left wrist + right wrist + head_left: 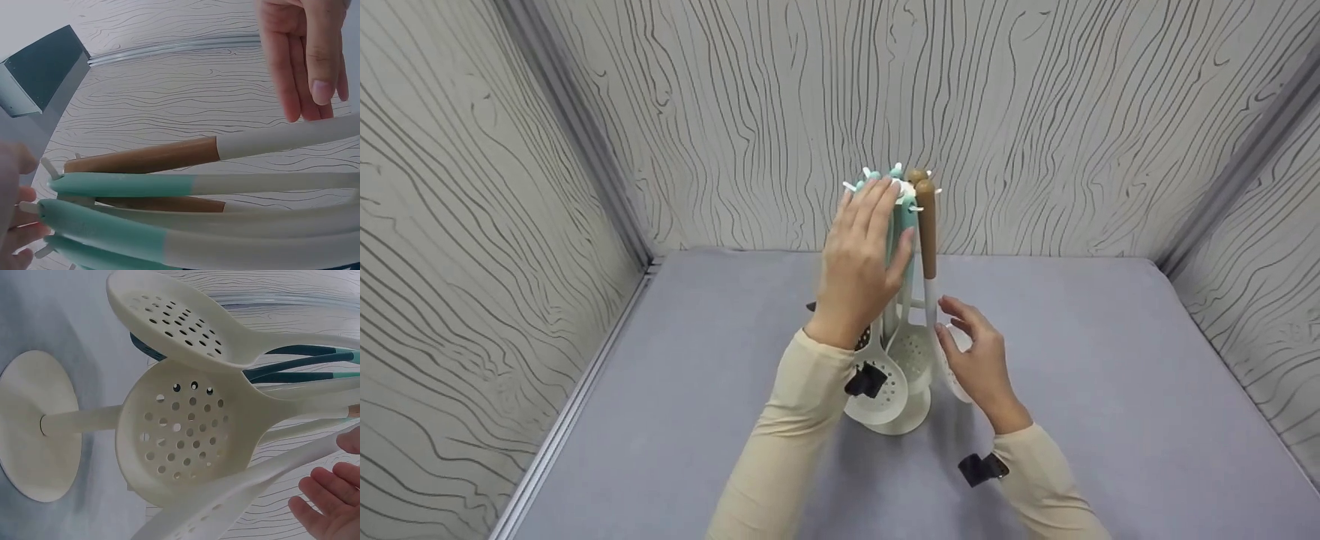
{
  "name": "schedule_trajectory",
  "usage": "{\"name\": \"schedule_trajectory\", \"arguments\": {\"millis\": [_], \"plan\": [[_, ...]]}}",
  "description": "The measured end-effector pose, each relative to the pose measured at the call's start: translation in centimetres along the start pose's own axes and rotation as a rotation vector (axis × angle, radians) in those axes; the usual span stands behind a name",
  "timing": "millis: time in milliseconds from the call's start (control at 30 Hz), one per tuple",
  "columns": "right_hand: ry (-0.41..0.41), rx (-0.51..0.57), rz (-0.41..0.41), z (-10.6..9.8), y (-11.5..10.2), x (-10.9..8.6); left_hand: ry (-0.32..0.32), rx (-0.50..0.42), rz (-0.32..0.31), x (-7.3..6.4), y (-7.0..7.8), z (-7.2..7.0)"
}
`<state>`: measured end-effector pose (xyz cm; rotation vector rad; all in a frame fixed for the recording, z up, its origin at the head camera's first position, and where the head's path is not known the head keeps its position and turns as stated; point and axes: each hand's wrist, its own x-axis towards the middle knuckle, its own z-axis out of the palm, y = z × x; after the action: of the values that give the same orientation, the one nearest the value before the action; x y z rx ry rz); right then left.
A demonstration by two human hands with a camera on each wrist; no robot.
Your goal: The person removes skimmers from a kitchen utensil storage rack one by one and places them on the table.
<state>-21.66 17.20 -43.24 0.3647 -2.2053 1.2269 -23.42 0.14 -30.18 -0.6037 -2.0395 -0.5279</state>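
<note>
A cream utensil stand (911, 416) holds several kitchen utensils hanging from pegs at its top. My left hand (859, 251) rests on the top of the stand, fingers extended over the peg ends and mint-green handles (112, 222). On the right side hangs a white slotted skimmer (225, 498) with a brown handle (928, 232). Beside its white shaft is my right hand (979, 364), fingers parted and loosely bent, thumb very close to the shaft; whether they touch I cannot tell. Two cream slotted spoons (185, 427) hang to the left of the skimmer.
The stand's round base (42, 427) sits on a grey-lilac tabletop (697, 390). Panels with a wood-grain pattern (750, 112) rise at the back and both sides, with metal rails at the corners. A dark teal utensil (304, 368) hangs behind the spoons.
</note>
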Motion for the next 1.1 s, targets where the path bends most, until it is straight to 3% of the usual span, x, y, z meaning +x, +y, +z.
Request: {"name": "schedule_trajectory", "arguments": {"millis": [233, 700, 1100], "plan": [[0.0, 0.01, -0.001, 0.5, -0.2, 0.0, -0.037, 0.063, -0.038, 0.4, 0.7, 0.4], [-0.007, 0.031, 0.068, 0.6, 0.4, 0.4, 0.058, 0.062, 0.024, 0.4, 1.8, 1.0], [-0.01, 0.029, 0.04, 0.4, 0.6, 0.2, 0.074, 0.039, -0.033, 0.1, 2.4, 1.1]]}}
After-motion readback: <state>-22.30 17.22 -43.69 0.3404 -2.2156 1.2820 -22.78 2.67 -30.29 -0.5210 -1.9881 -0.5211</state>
